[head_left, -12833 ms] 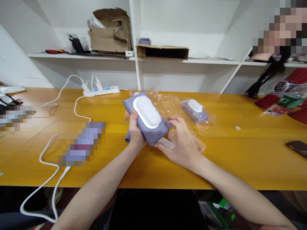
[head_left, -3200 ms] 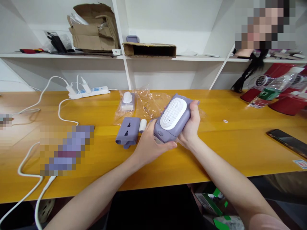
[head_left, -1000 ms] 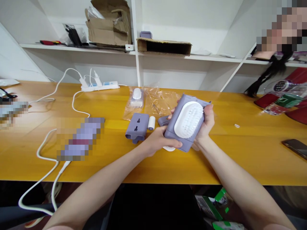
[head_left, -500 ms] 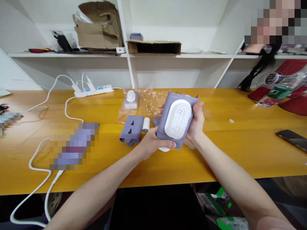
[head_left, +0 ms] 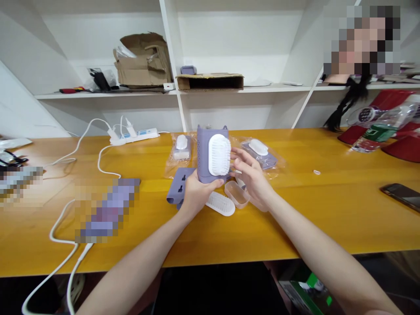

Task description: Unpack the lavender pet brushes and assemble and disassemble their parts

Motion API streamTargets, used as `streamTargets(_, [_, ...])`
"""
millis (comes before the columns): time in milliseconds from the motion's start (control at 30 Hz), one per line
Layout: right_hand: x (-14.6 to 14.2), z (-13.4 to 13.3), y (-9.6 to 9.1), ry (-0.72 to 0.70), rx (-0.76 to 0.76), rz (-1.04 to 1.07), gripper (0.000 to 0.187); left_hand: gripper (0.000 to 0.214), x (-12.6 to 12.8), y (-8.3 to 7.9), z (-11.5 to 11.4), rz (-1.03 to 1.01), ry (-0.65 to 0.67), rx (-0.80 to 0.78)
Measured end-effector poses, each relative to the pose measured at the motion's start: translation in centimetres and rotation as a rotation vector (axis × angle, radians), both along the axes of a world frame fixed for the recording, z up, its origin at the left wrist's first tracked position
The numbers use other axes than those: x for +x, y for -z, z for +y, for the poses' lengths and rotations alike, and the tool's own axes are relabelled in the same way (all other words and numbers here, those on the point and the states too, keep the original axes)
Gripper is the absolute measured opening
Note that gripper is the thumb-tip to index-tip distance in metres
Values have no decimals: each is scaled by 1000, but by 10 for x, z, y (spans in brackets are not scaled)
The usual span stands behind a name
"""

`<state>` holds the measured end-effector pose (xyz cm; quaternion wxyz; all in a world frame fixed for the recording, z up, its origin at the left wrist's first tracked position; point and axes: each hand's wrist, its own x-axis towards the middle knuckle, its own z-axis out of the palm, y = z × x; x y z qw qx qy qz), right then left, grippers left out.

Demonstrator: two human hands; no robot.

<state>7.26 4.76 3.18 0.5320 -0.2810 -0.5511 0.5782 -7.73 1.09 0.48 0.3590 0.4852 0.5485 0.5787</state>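
My left hand [head_left: 197, 194] grips a purple plastic holder [head_left: 203, 155] from below, thumb along its bottom edge. A white bristled brush [head_left: 219, 155] sits on the holder's front, bristles outward. Just right of the brush is my right hand [head_left: 251, 175], fingers spread and holding nothing; whether its fingertips touch the bristles I cannot tell. Under the hands lie another white brush [head_left: 222, 204] and a translucent cup [head_left: 236, 195]. Partly behind my left hand rests a purple part with keyhole slots [head_left: 177, 186].
Purple items in clear plastic wrap, each with a white piece on top, lie behind on the left [head_left: 182, 148] and right [head_left: 262, 153]. A power strip [head_left: 141, 135], a phone [head_left: 402, 195] and a bottle [head_left: 374, 133] are farther out. Shelves [head_left: 275, 89] line the back.
The holder has moved left and is turned more upright. My right hand has let go of its side and opened. The brush and cup on the table show more fully.
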Motion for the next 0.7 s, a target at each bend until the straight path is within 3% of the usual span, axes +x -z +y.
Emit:
streamTargets(133, [-6, -6, 0, 168, 181, 65, 57, 41, -5, 3, 1, 517, -231, 134])
streamTargets(267, [-17, -16, 2, 351, 225, 74, 51, 39, -4, 10, 0, 792, -295, 307])
streamTargets(467, [-15, -12, 4, 332, 69, 142, 42, 34, -1, 20, 2, 1008, -370, 454])
streamTargets(700, [-9, -4, -8, 320, -16, 144, 37, 32, 2, 19, 3, 1054, -354, 498])
